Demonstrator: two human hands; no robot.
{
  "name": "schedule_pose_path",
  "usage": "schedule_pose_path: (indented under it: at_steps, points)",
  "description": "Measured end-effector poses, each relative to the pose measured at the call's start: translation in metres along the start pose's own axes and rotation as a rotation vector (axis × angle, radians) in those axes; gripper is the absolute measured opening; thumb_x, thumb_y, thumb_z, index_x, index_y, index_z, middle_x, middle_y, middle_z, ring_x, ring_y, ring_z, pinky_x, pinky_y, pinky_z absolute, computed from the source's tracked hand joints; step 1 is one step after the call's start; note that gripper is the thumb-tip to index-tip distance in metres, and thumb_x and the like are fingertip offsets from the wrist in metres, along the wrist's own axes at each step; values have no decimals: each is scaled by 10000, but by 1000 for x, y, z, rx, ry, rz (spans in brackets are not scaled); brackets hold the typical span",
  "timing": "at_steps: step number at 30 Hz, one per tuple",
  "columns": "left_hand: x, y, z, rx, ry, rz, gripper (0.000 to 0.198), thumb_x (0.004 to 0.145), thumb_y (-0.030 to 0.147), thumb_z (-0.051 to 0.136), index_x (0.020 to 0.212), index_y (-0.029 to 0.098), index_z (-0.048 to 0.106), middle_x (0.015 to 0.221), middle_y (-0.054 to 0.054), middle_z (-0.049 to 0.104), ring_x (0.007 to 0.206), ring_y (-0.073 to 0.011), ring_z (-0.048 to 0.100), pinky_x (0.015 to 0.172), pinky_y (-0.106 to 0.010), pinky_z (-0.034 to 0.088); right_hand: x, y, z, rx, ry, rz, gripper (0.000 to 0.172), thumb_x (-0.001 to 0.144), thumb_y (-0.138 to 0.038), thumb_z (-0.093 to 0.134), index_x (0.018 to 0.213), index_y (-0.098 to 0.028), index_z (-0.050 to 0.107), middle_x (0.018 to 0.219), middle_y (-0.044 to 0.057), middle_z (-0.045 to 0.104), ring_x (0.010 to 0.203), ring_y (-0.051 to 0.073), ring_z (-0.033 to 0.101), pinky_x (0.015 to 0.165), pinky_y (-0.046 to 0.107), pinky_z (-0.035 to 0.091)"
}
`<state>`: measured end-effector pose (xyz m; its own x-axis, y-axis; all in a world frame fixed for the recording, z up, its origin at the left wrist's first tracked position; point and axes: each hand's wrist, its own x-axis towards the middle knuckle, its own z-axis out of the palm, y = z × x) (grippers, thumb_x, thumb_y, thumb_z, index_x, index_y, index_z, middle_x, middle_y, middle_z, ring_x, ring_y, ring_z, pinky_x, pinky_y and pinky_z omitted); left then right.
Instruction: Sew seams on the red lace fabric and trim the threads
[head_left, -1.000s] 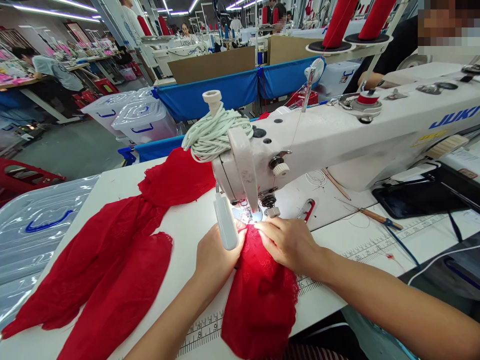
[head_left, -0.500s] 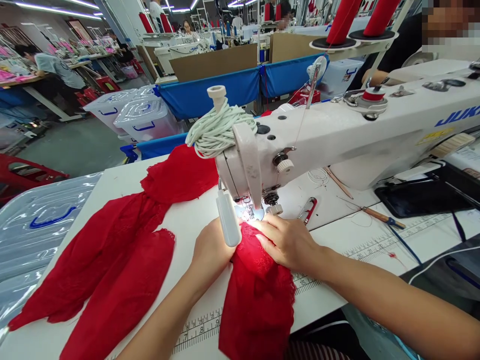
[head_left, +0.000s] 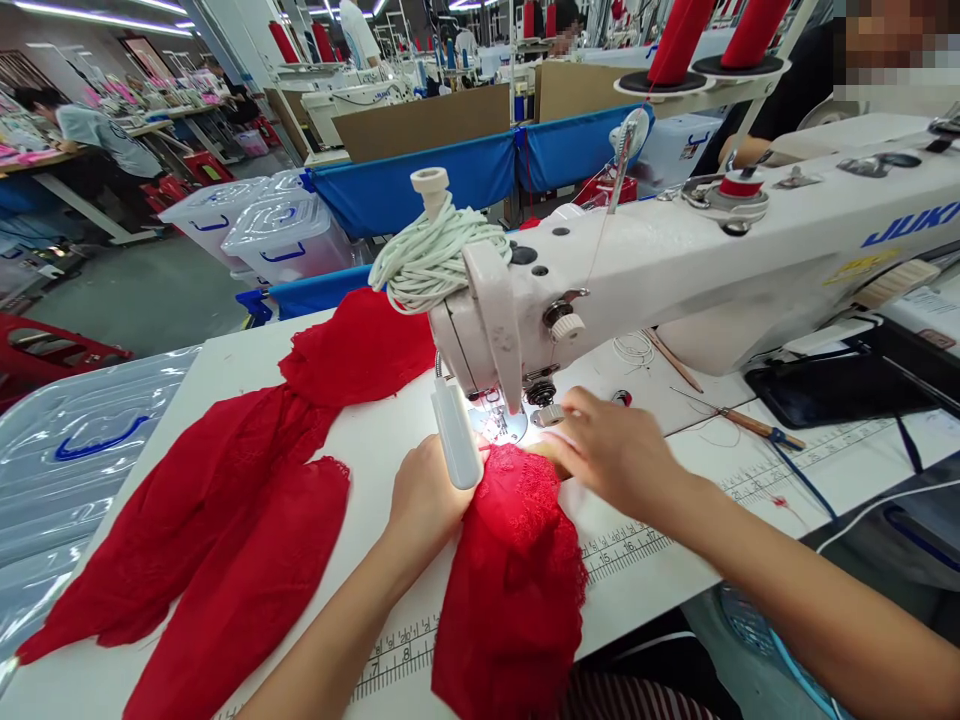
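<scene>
A red lace-edged fabric piece (head_left: 517, 560) hangs over the table's front edge, its top end near the presser foot of a white sewing machine (head_left: 495, 330). My left hand (head_left: 431, 490) is closed on the left side of that top end, its fingertips partly hidden by a small white lamp (head_left: 457, 435). My right hand (head_left: 619, 450) is off the cloth, just right of it, with fingers bent and apart; slight blur and the hand itself hide some fingertips. Behind its knuckles shows one end of a pair of red-handled thread snips (head_left: 622, 398).
More red fabric pieces (head_left: 232, 500) lie joined along the left of the white table. A wooden-handled tool (head_left: 757, 428) and a black tray (head_left: 840, 385) sit to the right. Clear plastic bins (head_left: 285, 240) stand behind; red thread cones (head_left: 679, 45) rise above the machine.
My right hand has let go of the fabric and moved right, over the thread snips, covering most of them. My left hand keeps its hold; the fabric has barely shifted.
</scene>
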<state>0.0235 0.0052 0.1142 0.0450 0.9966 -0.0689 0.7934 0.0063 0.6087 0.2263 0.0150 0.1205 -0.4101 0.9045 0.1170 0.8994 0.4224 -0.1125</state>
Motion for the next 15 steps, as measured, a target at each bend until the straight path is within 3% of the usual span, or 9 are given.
schedule_pose_path:
  at_steps: [3, 5, 7, 10, 12, 15]
  points:
    - [-1, -2, 0, 8, -1, -15, 110, 733, 271, 511, 633, 226, 519, 621, -7, 553, 630, -198, 550, 550, -278, 368, -9, 22, -19, -220, -93, 212, 255, 902, -357, 458, 971, -168, 615, 864, 92, 581, 550, 139, 496, 470, 264, 166]
    - [-3, 0, -1, -31, -6, -15, 131, 734, 277, 513, 617, 219, 503, 622, 1, 536, 614, -182, 527, 545, -269, 364, -15, 35, -24, -278, -164, 241, 248, 909, -307, 431, 1024, -161, 595, 929, 120, 579, 561, 154, 516, 467, 267, 185]
    - [-5, 5, -3, -146, -61, -8, 139, 743, 293, 515, 630, 213, 509, 634, 6, 528, 612, -170, 508, 541, -262, 362, -21, 46, -22, -262, -201, 148, 275, 863, -112, 403, 1068, -181, 572, 1041, 123, 567, 624, 160, 546, 482, 266, 224]
    - [-8, 11, -8, -395, -240, 2, 201, 763, 341, 524, 622, 204, 483, 602, 29, 458, 585, -141, 452, 534, -252, 358, -23, 57, -14, -213, -110, -113, 485, 732, 63, 382, 1109, -200, 540, 1203, 109, 522, 915, 209, 555, 605, 276, 323]
    - [-10, 13, -9, -526, -312, -2, 249, 759, 362, 545, 598, 201, 445, 583, 42, 404, 570, -125, 417, 531, -247, 358, -21, 62, -10, -180, -74, -253, 407, 748, 56, 389, 1030, -187, 554, 1136, 88, 561, 971, 208, 527, 696, 295, 342]
    - [-10, 11, -10, -622, -298, -57, 287, 713, 369, 610, 579, 197, 424, 574, 44, 381, 547, -111, 391, 510, -244, 360, -14, 66, -9, -190, -97, -311, 263, 775, 0, 435, 921, -179, 559, 943, 59, 599, 845, 189, 532, 712, 306, 340]
